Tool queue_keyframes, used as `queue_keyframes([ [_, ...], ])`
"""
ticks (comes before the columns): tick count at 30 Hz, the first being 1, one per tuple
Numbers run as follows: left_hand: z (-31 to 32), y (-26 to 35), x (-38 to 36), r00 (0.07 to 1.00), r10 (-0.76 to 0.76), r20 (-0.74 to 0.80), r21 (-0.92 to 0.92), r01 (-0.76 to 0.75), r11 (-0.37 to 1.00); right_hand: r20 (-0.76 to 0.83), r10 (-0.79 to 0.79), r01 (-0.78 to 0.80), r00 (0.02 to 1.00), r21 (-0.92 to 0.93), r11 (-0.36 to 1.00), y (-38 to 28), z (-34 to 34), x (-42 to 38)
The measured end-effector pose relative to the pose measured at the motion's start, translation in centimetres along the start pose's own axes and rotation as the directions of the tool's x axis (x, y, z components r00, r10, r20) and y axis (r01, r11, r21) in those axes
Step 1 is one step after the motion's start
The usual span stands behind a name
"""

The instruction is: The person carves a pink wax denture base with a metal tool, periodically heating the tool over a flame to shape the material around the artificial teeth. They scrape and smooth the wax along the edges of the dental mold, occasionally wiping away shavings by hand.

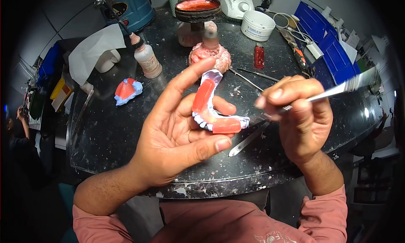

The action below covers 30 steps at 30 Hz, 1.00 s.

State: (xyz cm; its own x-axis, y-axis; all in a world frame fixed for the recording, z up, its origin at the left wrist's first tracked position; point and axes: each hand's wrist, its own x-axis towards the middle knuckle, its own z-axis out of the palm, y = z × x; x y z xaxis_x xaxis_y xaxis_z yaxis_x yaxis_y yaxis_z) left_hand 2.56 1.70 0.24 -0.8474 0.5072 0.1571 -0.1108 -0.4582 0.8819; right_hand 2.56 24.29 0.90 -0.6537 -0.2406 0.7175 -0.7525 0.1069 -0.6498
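My left hand [162, 135] cradles a U-shaped dental arch piece [205, 95], palm up, with the thumb below and the index finger stretched past its upper end. Red wax strips cover both sides of the piece, over a whitish-blue base. To its right, my right hand [303, 120] grips a silver metal wax spatula [333, 90] between thumb and fingers. Its broad end points up and right, while the narrow end reaches towards the arch's lower right tip. Below that, a flat metal blade [249, 142] lies on the black table [270, 169].
Behind the hands stand a wax-crusted burner [209, 53] and a round pan [198, 15] of red wax. A dropper bottle [147, 59] and another red-and-blue dental piece [127, 91] sit left. Further right are a white tub [257, 27], a red wax block [259, 57] and blue trays [333, 53].
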Motion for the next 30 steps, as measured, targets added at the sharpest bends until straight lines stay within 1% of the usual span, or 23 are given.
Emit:
queue_keyframes([
  [1,0.0,-0.1,0.0,0.999,0.015,0.034,-0.005,-0.015,1.000,0.000,0.080,-0.080,0.997,0.022,0.997,-0.6,0.5,-0.1],
  [2,0.1,-0.2,0.0,0.999,0.012,0.033,-0.006,-0.011,1.000,0.009,0.137,-0.137,0.991,0.121,0.983,-1.1,0.9,-0.1],
  [3,0.3,-0.3,0.1,0.999,0.039,0.000,0.002,-0.039,0.999,0.108,0.017,-0.021,0.994,0.037,0.999,-0.3,0.3,0.0],
  [4,0.5,-0.4,0.2,0.997,0.068,-0.033,0.010,-0.068,0.998,0.120,-0.007,0.005,0.993,0.022,1.000,-0.2,0.4,-0.1],
  [5,0.7,-0.2,0.2,0.997,0.065,-0.035,0.009,-0.065,0.998,0.132,-0.031,0.030,0.991,0.008,1.000,-0.2,0.5,-0.2],
  [6,0.9,0.2,0.2,0.998,0.060,-0.025,0.001,-0.060,0.998,0.125,0.008,-0.011,0.992,0.022,1.000,-0.5,0.5,-0.3],
  [7,1.0,0.3,0.2,0.998,0.056,-0.015,-0.007,-0.056,0.998,0.125,0.010,-0.013,0.992,0.023,1.000,-0.4,0.3,-0.2],
  [8,0.8,0.1,0.2,0.998,0.055,-0.016,-0.008,-0.056,0.998,0.177,-0.037,0.041,0.984,-0.023,0.999,-0.3,0.1,0.1],
  [9,0.5,-0.1,0.2,0.997,0.067,0.026,0.028,-0.068,0.997,0.230,-0.080,0.097,0.970,-0.065,0.993,-0.3,0.0,0.2],
  [10,0.2,-0.3,0.1,0.995,0.077,0.069,0.064,-0.082,0.995,0.291,-0.085,0.140,0.953,-0.174,0.975,-0.8,0.0,0.6],
  [11,0.2,-0.2,0.0,0.995,0.076,0.068,0.064,-0.081,0.995,0.284,-0.099,0.160,0.954,-0.203,0.966,-0.8,0.1,0.6],
  [13,0.2,0.0,-0.3,0.999,-0.017,0.045,0.015,0.017,1.000,0.321,-0.098,0.182,0.942,-0.241,0.953,-1.4,0.1,1.1],
  [14,0.3,0.0,-0.3,0.999,-0.024,0.033,0.002,0.024,1.000,0.321,-0.098,0.181,0.942,-0.240,0.954,-1.4,0.2,1.0],
  [16,0.4,0.1,-0.3,0.999,-0.033,0.027,0.032,0.032,0.999,0.289,-0.029,0.079,0.957,-0.164,0.983,-1.4,0.5,0.7],
  [17,0.5,0.1,-0.3,0.999,-0.042,0.022,0.063,0.040,0.997,0.290,-0.028,0.078,0.957,-0.164,0.983,-1.3,0.6,0.6],
  [21,0.4,0.1,-0.4,0.998,-0.063,0.015,0.068,0.062,0.996,0.290,-0.028,0.077,0.957,-0.159,0.984,-1.1,0.9,0.4],
  [24,0.3,0.0,-0.3,0.999,-0.045,0.022,0.077,0.043,0.996,0.282,-0.030,0.077,0.959,-0.155,0.985,-0.9,1.1,0.3],
  [26,0.2,0.0,-0.2,0.999,-0.031,0.010,0.117,0.030,0.993,0.278,-0.028,0.071,0.960,-0.147,0.987,-0.9,1.1,0.3],
  [28,0.1,0.0,-0.2,1.000,-0.020,0.012,0.135,0.018,0.991,0.335,0.009,0.005,0.942,-0.041,0.999,-0.9,0.7,0.5],
  [29,0.1,0.0,-0.2,1.000,-0.007,0.014,0.154,0.005,0.988,0.334,0.009,0.005,0.943,-0.041,0.999,-0.6,0.6,0.4],
  [30,0.1,0.0,-0.2,1.000,-0.007,0.014,0.154,0.005,0.988,0.305,-0.014,0.006,0.952,0.027,1.000,-0.1,0.6,0.3],
])
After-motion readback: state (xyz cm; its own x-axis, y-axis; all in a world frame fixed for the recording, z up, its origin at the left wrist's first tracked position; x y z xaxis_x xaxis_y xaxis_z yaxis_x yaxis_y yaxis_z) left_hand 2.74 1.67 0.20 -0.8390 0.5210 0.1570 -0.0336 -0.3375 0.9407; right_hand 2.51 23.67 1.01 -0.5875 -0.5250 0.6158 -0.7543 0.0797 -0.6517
